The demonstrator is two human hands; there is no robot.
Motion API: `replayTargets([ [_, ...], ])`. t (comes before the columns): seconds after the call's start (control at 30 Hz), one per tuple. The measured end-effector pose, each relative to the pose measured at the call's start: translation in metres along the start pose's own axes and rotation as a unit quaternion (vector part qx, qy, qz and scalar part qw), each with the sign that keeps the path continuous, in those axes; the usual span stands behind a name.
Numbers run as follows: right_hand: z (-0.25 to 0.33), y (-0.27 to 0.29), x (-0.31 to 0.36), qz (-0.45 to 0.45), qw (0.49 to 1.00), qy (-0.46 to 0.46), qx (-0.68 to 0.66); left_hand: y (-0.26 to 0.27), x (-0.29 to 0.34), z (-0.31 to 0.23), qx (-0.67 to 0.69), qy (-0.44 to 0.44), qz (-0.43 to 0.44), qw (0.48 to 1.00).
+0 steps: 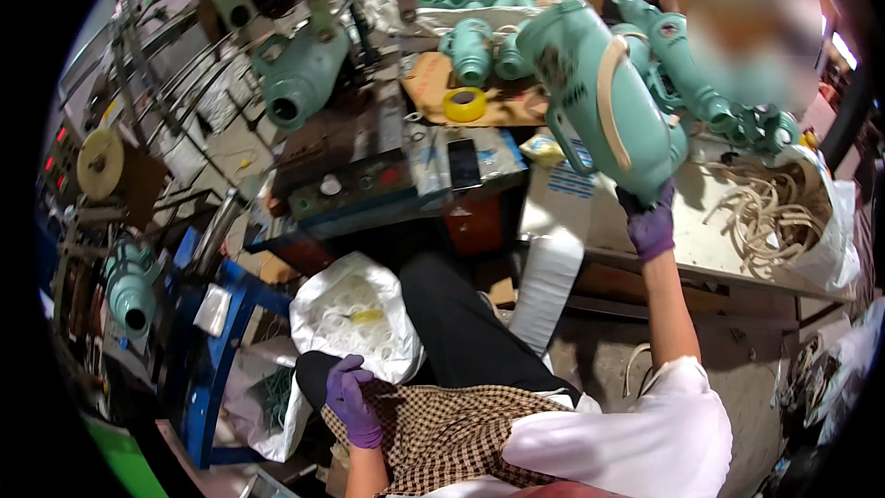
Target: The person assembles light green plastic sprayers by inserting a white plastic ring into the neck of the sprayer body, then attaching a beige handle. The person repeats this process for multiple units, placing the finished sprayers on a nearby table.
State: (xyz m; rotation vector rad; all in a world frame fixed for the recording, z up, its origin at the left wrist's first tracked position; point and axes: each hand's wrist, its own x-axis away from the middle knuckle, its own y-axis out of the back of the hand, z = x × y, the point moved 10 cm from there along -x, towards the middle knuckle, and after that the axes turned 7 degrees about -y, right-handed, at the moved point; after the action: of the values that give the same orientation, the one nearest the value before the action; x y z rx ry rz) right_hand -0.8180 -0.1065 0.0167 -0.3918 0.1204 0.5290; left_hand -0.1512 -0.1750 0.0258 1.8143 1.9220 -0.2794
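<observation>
My right hand (650, 221), in a purple glove, is raised over the table at the right. It is closed around the lower end of a large green plastic jug body (599, 97), which stands tilted with its wide end up and to the left. A beige strip (610, 101) runs along the jug body's side, and a green handle loop shows on its left. Most of my right fingers are hidden behind the plastic. My left hand (352, 398), also gloved in purple, lies over my lap with loosely bent fingers and nothing visible in them.
More green jug bodies (687, 65) crowd the table's far right, near coiled beige strips (770, 217). Yellow tape (465, 104) and a phone (463, 164) lie ahead. Machines hold green jug bodies (304, 74) at left. A white sack (350, 314) of clear pieces stands by my knee. Someone sits beyond.
</observation>
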Motion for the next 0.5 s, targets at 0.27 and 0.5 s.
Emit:
replayTargets([
  [0.27,0.082,-0.113,-0.190,0.115,0.972,0.046,-0.197,-0.127,-0.031,0.062,0.046,-0.023,0.233,0.971],
  [0.5,0.083,-0.158,-0.273,0.015,0.962,-0.101,-0.252,-0.123,-0.037,0.097,0.068,0.002,0.193,0.979],
])
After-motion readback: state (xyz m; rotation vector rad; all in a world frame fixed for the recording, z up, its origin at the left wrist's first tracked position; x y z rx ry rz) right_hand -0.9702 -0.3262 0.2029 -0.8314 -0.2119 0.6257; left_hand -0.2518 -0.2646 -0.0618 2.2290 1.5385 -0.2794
